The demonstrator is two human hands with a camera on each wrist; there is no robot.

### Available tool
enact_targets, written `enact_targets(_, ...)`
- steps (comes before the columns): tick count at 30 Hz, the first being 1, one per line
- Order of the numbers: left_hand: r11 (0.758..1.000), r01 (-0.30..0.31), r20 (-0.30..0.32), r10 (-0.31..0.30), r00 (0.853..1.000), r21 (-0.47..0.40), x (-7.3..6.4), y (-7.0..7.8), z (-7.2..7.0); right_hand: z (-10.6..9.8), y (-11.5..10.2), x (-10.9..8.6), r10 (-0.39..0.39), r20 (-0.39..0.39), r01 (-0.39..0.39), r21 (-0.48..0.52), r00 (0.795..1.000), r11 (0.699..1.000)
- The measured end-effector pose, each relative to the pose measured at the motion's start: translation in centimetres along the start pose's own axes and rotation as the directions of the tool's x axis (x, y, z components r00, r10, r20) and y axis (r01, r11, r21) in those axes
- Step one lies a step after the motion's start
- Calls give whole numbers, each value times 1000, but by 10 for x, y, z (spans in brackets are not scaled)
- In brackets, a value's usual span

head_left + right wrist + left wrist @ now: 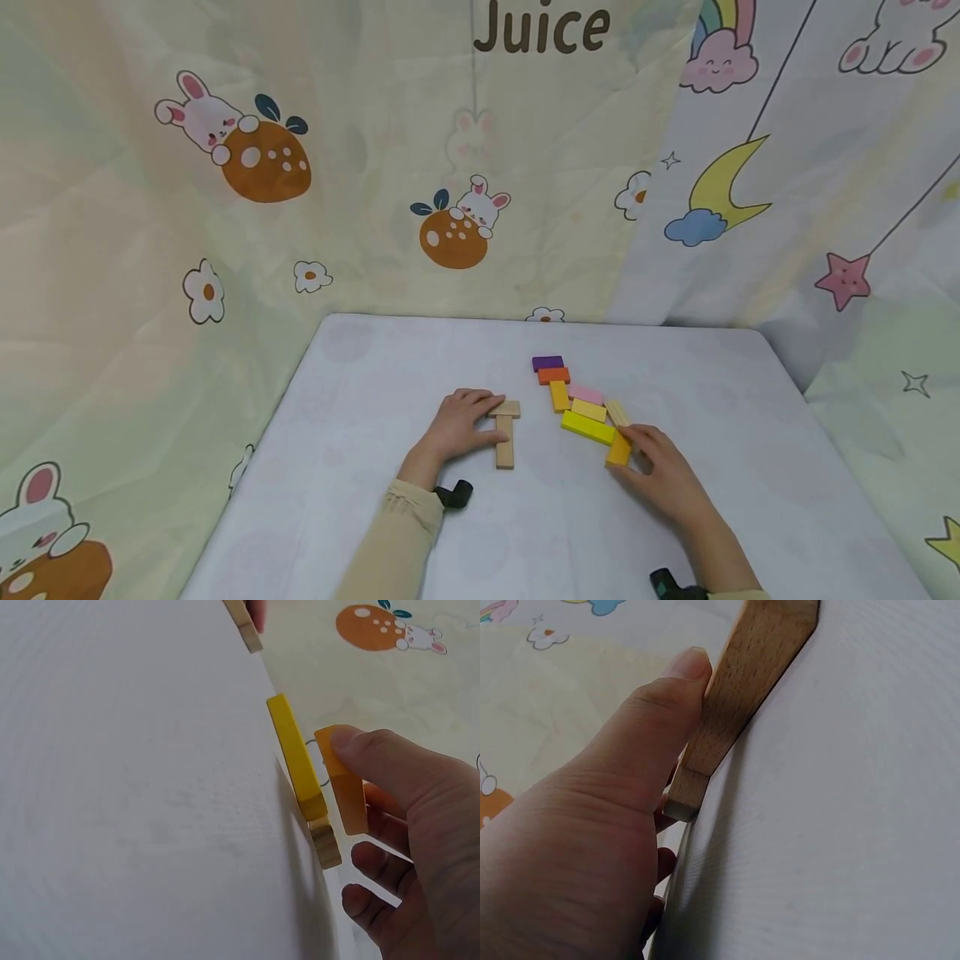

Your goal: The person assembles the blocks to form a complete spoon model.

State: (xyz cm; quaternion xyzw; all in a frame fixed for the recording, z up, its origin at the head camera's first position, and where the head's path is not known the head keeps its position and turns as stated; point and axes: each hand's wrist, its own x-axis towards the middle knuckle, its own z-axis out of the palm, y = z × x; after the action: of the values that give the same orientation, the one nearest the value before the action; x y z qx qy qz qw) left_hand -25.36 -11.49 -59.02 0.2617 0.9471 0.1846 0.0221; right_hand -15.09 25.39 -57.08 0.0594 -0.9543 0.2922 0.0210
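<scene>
My right hand point(667, 471) pinches an orange-yellow block point(343, 780) between thumb and fingers, lifted above the table in the right wrist view. Close beside it lie a long bright yellow block point(588, 427) and a plain wooden block point(324, 844). On the left, two plain wooden blocks form a T: a short crosspiece point(507, 408) on the far side and a longer upright piece point(505, 446) toward me. My left hand point(457, 425) rests beside this T, fingertips at the crosspiece's left end and thumb at the long piece's left edge.
Beyond the yellow block, a staggered line of blocks runs to the far left: a pale yellow block point(588, 409), a pink block point(586, 393), an amber block point(559, 397), a red-orange block point(554, 376) and a purple block point(547, 363). A printed cloth point(360, 250) hangs behind the white table point(420, 354).
</scene>
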Motion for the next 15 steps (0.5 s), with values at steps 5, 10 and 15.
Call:
enact_targets(5, 1000, -14, -22, 14, 1000, -2, 0, -1, 1, 4, -13, 6, -52, 18, 52, 9, 998, 999)
enact_targets(10, 1000, -13, -33, 13, 999, -4, 0, -1, 1, 18, -39, 13, -74, 58, 73, 33, 996, 997)
enact_targets(15, 1000, -1, -28, 2, 1000, 10, 0, 0, 1, 36, -72, 15, -107, 111, 99, 70, 988, 993)
